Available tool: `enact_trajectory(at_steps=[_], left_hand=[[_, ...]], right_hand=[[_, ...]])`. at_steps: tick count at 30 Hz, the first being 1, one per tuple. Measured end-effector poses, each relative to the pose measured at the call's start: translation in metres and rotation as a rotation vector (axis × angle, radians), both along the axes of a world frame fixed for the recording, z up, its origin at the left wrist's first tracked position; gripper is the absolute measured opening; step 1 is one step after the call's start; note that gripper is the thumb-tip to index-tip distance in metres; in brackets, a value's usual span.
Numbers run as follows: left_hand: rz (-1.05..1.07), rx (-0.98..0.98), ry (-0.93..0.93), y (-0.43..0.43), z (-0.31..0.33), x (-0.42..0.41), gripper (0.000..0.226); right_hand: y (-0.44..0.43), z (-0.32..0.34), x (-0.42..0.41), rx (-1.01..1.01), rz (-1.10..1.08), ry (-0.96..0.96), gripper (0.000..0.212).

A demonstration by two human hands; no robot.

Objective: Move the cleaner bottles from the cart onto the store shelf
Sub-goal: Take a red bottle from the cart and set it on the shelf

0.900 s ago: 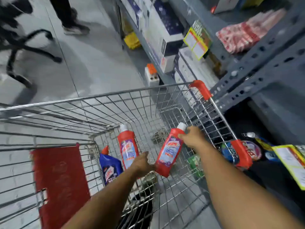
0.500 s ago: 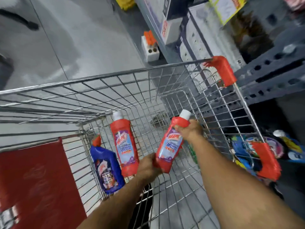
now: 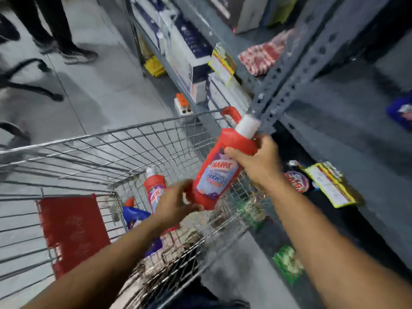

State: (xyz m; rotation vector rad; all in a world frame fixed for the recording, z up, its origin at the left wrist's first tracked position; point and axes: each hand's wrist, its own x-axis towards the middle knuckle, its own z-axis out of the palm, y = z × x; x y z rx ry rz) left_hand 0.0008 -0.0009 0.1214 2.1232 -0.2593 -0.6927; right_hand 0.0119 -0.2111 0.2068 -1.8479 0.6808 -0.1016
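While the grey metal shelf (image 3: 334, 103) rises on the right with its perforated upright just behind the bottle's cap, the wire cart (image 3: 138, 139) stands on a grey floor (image 3: 107, 90). Both hands grip a tilted red cleaner bottle (image 3: 214, 175) above the cart's right rim: right hand (image 3: 254, 159) at its neck, left hand (image 3: 178, 201) at its base. A second red bottle (image 3: 153, 188) and a blue bottle (image 3: 133, 216) remain inside.

The cart (image 3: 133, 141) is bare wire metal with red plastic corner caps. Above it, the held red bottle (image 3: 214, 172) is glossy plastic; beside it, the shelf upright (image 3: 283, 85) is matt grey perforated metal.
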Motion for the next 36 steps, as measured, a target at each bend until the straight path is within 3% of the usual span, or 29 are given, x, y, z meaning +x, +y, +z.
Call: enact_trajectory(at_steps=[5, 12, 23, 36], left_hand=[[-0.072, -0.081, -0.254, -0.044, 0.080, -0.018, 0.070], [-0.212, -0.269, -0.321, -0.161, 0.140, -0.039, 0.066], [-0.451, -0.194, -0.442, -0.275, 0.165, -0.040, 0.061], [-0.555, -0.287, -0.347, -0.255, 0.162, -0.112, 0.056]], right_hand=[[-0.031, 0.112, -0.061, -0.014, -0.088, -0.296, 0.058], [-0.083, 0.188, -0.132, -0.270, -0.243, -0.468, 0.060], [-0.149, 0.202, -0.157, -0.491, -0.481, -0.381, 0.060], [-0.124, 0.199, -0.244, -0.478, -0.494, -0.416, 0.069]])
